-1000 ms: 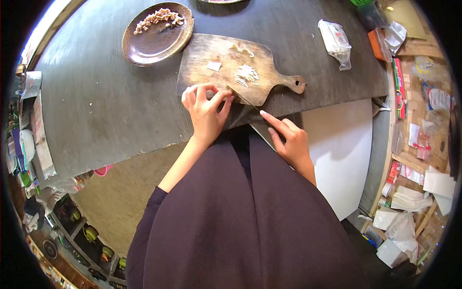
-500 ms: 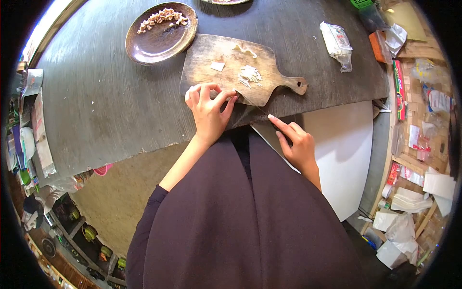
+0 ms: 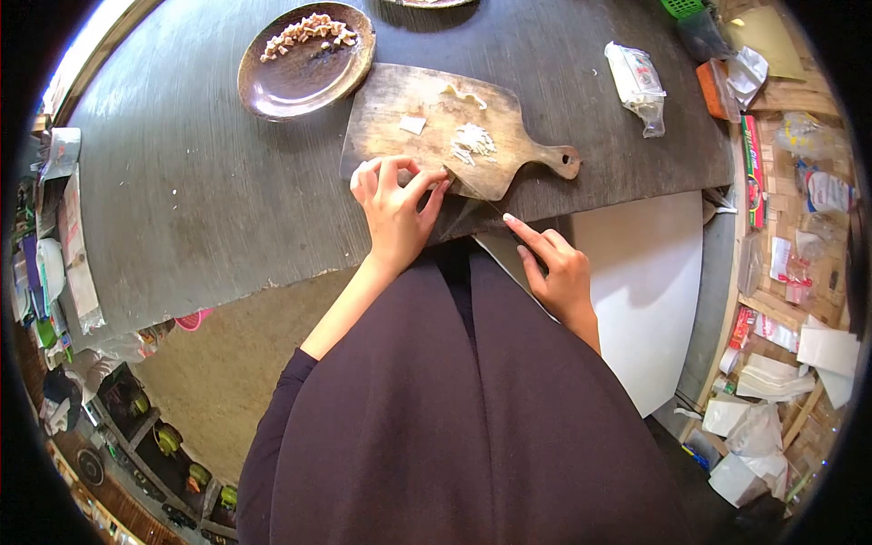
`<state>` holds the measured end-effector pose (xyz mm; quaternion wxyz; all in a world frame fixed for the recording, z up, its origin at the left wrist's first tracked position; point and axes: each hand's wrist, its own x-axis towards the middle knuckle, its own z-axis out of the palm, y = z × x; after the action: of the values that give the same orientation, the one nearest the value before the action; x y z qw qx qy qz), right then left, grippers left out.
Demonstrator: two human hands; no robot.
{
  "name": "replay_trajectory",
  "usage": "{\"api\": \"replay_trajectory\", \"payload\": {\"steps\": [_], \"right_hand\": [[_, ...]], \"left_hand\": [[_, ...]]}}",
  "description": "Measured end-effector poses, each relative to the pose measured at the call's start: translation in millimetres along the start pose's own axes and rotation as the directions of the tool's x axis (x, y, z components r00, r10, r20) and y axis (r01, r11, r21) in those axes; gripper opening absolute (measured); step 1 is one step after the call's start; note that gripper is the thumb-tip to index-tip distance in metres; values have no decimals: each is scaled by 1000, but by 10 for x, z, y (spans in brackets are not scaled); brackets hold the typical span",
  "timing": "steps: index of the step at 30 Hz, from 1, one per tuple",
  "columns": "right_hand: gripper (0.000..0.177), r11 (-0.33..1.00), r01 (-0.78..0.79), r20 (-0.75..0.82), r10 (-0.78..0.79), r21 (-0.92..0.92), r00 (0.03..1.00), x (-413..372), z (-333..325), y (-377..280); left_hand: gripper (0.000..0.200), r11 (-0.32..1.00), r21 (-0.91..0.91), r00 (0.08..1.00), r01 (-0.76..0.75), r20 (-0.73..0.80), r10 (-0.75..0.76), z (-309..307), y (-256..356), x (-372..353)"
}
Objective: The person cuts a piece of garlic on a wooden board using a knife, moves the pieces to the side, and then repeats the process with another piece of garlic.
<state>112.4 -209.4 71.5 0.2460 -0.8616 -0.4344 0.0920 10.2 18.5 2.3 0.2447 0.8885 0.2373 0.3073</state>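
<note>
A wooden cutting board [image 3: 381,118] with a handle lies near the table's front edge. My left hand [image 3: 397,207] is closed at its lower edge, thumb and fingertips pinched around something small that I cannot make out. My right hand [image 3: 559,277] grips a knife [image 3: 482,198], index finger stretched forward along it; the blade points toward my left fingertips. On the board are a pile of thin white strips [image 3: 472,143], a flat white piece [image 3: 412,124] and a pale curled scrap [image 3: 464,94].
A brown plate [image 3: 291,91] with small diced pieces [image 3: 307,34] stands behind the board on the left. A white plastic packet [image 3: 636,84] lies at the right of the dark table [image 3: 209,200]. Packets and papers fill the woven shelf [image 3: 781,263] at far right.
My right hand and the knife have shifted slightly left. The left hand keeps its pinch in nearly the same place.
</note>
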Motion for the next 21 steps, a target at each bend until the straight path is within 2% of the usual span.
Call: {"api": "replay_trajectory", "payload": {"steps": [12,21], "right_hand": [[52,1000,14,29,-13,-23,1000,24,-77,-37],[53,1000,5,50,-7,29,999,51,-91,24]], "left_hand": [[14,1000,3,1000,2,5,-2,-6,-4,-3],[17,999,39,1000,-7,-15,8,-24,13,11]]}}
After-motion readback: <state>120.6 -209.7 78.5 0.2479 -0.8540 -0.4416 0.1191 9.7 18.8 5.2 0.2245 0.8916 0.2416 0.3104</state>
